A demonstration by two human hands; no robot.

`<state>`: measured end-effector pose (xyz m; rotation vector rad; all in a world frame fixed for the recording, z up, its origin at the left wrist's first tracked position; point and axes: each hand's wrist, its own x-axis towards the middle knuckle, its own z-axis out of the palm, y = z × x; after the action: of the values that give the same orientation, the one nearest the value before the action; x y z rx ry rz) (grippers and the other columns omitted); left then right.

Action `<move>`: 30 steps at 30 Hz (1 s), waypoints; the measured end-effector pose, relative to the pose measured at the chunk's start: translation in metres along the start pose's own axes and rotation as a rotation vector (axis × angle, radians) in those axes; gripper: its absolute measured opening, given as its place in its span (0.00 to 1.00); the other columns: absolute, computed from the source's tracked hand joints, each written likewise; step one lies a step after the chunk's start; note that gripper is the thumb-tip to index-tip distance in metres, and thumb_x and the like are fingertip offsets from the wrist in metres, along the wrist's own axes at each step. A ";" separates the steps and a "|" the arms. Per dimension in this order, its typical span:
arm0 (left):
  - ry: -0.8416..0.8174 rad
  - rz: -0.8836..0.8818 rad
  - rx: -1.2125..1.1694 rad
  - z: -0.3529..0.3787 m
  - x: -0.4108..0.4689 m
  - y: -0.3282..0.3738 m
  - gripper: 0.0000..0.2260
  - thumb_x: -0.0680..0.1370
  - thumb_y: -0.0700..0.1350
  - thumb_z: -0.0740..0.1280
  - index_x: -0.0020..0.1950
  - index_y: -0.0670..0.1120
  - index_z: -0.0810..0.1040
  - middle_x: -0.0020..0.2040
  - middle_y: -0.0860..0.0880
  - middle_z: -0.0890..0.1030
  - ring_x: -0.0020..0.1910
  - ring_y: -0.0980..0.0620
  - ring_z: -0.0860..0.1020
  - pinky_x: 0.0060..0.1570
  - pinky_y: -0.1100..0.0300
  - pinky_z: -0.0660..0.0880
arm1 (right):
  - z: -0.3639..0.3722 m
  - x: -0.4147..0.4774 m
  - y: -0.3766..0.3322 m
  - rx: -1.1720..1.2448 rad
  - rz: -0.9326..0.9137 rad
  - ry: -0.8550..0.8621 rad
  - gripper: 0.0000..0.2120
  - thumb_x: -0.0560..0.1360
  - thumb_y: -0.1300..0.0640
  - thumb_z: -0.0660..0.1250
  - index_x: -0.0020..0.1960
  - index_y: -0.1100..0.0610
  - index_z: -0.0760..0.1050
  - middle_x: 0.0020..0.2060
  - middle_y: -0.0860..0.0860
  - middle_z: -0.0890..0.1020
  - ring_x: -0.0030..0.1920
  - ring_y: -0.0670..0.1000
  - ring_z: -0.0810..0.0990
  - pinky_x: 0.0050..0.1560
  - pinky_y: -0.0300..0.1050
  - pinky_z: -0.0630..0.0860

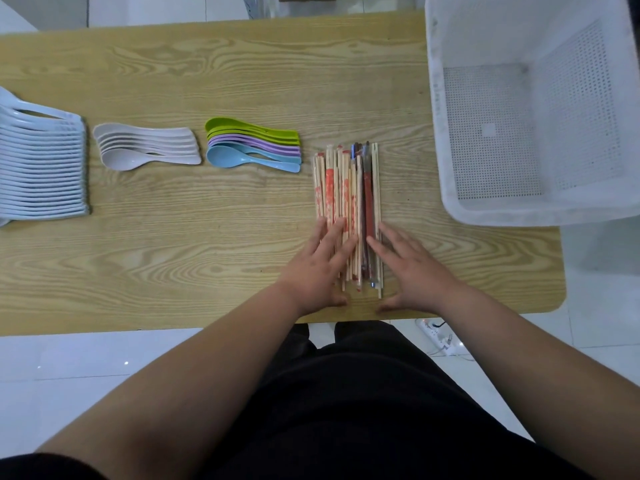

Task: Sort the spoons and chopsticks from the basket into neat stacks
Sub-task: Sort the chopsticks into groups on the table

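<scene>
Lying lengthwise on a pale wood-grain desk (207,237), a bundle of chopsticks (348,188) is seen just right of centre, its sticks side by side and pointing away from the person. Most are plain wood in clear wrappers printed with red; a few darker red and blue ones are grouped toward the right side. The near half of the bundle is flanked by two bare hands. The left hand (320,268) is laid flat on the bundle's left side, its fingers (337,237) straight and slightly spread over the sticks. The right hand (412,268) is set against the right side, its fingers (391,237) also straight and resting along the outer sticks. Nothing is gripped by either hand, and both thumbs are placed on the desk by the sticks' near ends. To the left, three nested stacks of spoons are lined up in a row: a coloured stack (252,147) of green, purple and blue just beside the chopsticks, an off-white stack (145,148) next, and a long pale blue stack (41,168) at the far left edge. A white perforated basket (437,116) is placed at the desk's right end, near the chopsticks but apart from them. A white power strip (436,336) is seen on the tiled floor below.
</scene>
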<state>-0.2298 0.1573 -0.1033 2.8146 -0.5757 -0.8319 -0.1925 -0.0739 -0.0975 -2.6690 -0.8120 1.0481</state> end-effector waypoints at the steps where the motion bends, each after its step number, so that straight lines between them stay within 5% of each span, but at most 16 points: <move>1: 0.000 -0.008 0.009 0.000 0.001 0.002 0.52 0.72 0.66 0.69 0.81 0.51 0.36 0.79 0.47 0.30 0.76 0.40 0.28 0.76 0.47 0.44 | 0.002 -0.001 0.002 -0.050 -0.016 0.000 0.61 0.66 0.30 0.73 0.81 0.45 0.36 0.79 0.47 0.32 0.80 0.51 0.34 0.78 0.52 0.40; 5: 0.044 -0.010 0.043 -0.001 0.005 0.003 0.46 0.77 0.64 0.65 0.81 0.49 0.38 0.81 0.44 0.35 0.77 0.39 0.32 0.77 0.47 0.40 | -0.001 0.002 0.004 -0.053 -0.018 0.045 0.54 0.70 0.32 0.70 0.82 0.45 0.39 0.80 0.48 0.36 0.80 0.52 0.39 0.80 0.54 0.44; 10: 0.093 0.002 0.010 0.006 0.008 -0.001 0.44 0.76 0.61 0.67 0.82 0.48 0.46 0.82 0.45 0.44 0.79 0.39 0.40 0.79 0.45 0.46 | -0.004 0.009 0.004 0.023 -0.027 0.088 0.48 0.72 0.34 0.70 0.82 0.45 0.48 0.81 0.47 0.42 0.81 0.54 0.45 0.80 0.58 0.52; 17: 0.098 0.007 0.006 0.004 0.006 -0.001 0.46 0.72 0.72 0.62 0.81 0.57 0.43 0.82 0.47 0.43 0.79 0.39 0.39 0.78 0.45 0.45 | -0.004 0.009 -0.006 0.001 0.018 0.081 0.56 0.68 0.29 0.70 0.82 0.48 0.42 0.80 0.48 0.36 0.80 0.54 0.41 0.77 0.53 0.44; 22: 0.129 -0.059 0.022 0.005 0.012 0.007 0.40 0.73 0.71 0.59 0.80 0.56 0.53 0.81 0.45 0.50 0.79 0.37 0.44 0.75 0.38 0.56 | -0.002 0.013 -0.010 0.026 0.012 0.149 0.48 0.73 0.35 0.69 0.82 0.52 0.49 0.81 0.51 0.44 0.81 0.55 0.46 0.79 0.55 0.50; 26: 0.187 -0.080 -0.045 0.010 0.016 0.011 0.37 0.73 0.66 0.66 0.78 0.54 0.61 0.80 0.45 0.55 0.79 0.37 0.50 0.73 0.37 0.61 | -0.003 0.016 -0.004 0.038 -0.010 0.130 0.51 0.71 0.34 0.71 0.82 0.51 0.48 0.81 0.49 0.44 0.80 0.55 0.46 0.79 0.54 0.48; 30: 0.141 -0.066 -0.042 0.007 0.014 0.009 0.41 0.73 0.68 0.66 0.80 0.56 0.54 0.82 0.47 0.48 0.80 0.39 0.44 0.75 0.38 0.57 | -0.005 0.017 -0.001 0.017 -0.014 0.104 0.53 0.70 0.33 0.72 0.82 0.50 0.46 0.81 0.47 0.42 0.80 0.54 0.45 0.79 0.53 0.47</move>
<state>-0.2256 0.1426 -0.1138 2.8382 -0.4417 -0.6409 -0.1792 -0.0636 -0.1034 -2.6738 -0.7966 0.9009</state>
